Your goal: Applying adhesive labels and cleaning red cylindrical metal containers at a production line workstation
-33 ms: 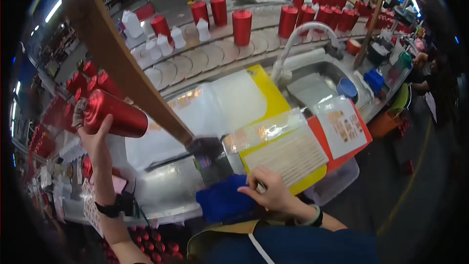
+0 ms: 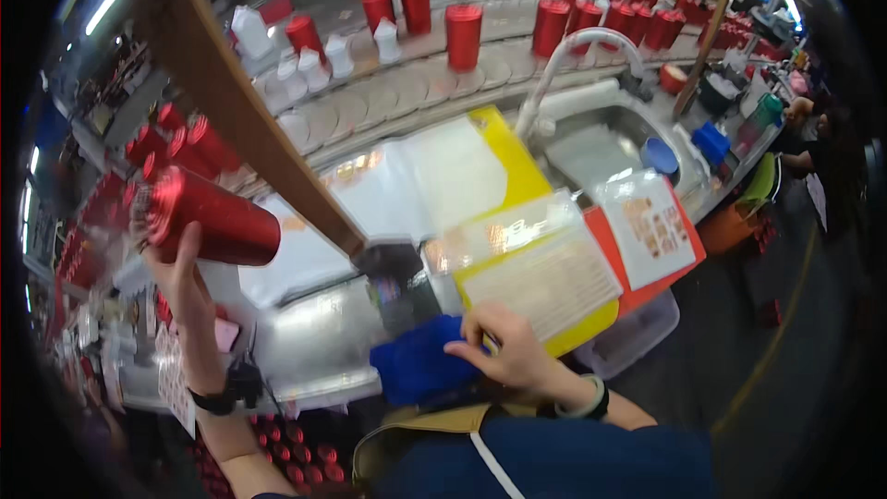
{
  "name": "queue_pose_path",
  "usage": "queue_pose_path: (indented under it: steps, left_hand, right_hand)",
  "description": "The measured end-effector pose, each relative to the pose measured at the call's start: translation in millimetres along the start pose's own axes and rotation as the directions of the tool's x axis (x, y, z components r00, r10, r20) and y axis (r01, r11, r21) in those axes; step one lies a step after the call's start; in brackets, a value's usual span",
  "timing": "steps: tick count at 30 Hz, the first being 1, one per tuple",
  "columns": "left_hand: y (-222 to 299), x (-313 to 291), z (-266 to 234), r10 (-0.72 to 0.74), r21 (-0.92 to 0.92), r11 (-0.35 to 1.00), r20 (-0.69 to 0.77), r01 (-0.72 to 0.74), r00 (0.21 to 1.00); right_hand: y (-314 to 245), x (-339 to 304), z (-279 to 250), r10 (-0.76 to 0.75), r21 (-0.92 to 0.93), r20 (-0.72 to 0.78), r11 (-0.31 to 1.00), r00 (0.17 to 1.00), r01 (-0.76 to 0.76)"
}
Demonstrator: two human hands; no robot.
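Observation:
My left hand (image 2: 183,286) is closed round a shiny red metallic tumbler (image 2: 226,222). It is held up on its side at the left, with the rimmed end toward the left and slightly blurred. Near the front edge of the bench, my right hand (image 2: 513,346) is curled, its thumb against the fingers. Something small shows in that grip, too little to name. A crumpled blue cloth (image 2: 416,368) lies just left of the right hand. Beyond that hand lie a printed sheet (image 2: 545,282) and a yellow board (image 2: 522,171).
A slanting wooden post (image 2: 277,157) stands between the tumbler and the papers. Behind runs a conveyor (image 2: 397,102) with several red tumblers (image 2: 463,37) and white bottles. A sink (image 2: 610,120) with a curved tap (image 2: 591,37) is at right, a clear plastic tub (image 2: 637,337) below.
The tumbler and my left hand have shifted slightly, with the tumbler's rimmed end tilting a little. My right hand stays curled beside the blue cloth. The whole view has moved a little.

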State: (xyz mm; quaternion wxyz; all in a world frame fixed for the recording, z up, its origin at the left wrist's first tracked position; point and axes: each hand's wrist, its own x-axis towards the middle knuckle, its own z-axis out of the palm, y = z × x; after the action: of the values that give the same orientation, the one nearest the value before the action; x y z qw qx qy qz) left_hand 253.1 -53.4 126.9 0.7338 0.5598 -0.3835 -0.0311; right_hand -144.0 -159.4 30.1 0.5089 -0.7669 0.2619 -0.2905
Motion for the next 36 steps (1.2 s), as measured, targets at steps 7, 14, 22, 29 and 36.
queue_pose_path:
  steps: [7,14,22,29,36]
  left_hand:
    - [21,-152,50,-0.487,-0.387,0.742,0.248,0.547,0.837]
    - [8,-214,116,-0.672,-0.099,0.688,0.285,0.719,0.683]
    - [-15,-200,123,-0.748,-0.172,0.568,0.301,0.805,0.592]
    - [-51,-195,101,-0.585,0.144,0.804,0.374,0.577,0.720]
    - [-132,-77,30,-0.389,0.845,0.530,0.317,-0.072,0.865]
  right_hand:
    - [-39,-1,25,-0.275,0.083,0.176,0.961,0.945,0.264]
    - [-19,-31,32,-0.107,-0.006,0.167,0.994,0.980,0.109]
    - [-6,-5,28,-0.014,-0.014,0.237,1.000,0.971,0.018]
    - [13,-3,36,-0.072,-0.248,0.218,0.960,0.973,0.127]
    - [15,-2,42,0.092,-0.280,0.252,0.960,0.963,-0.018]
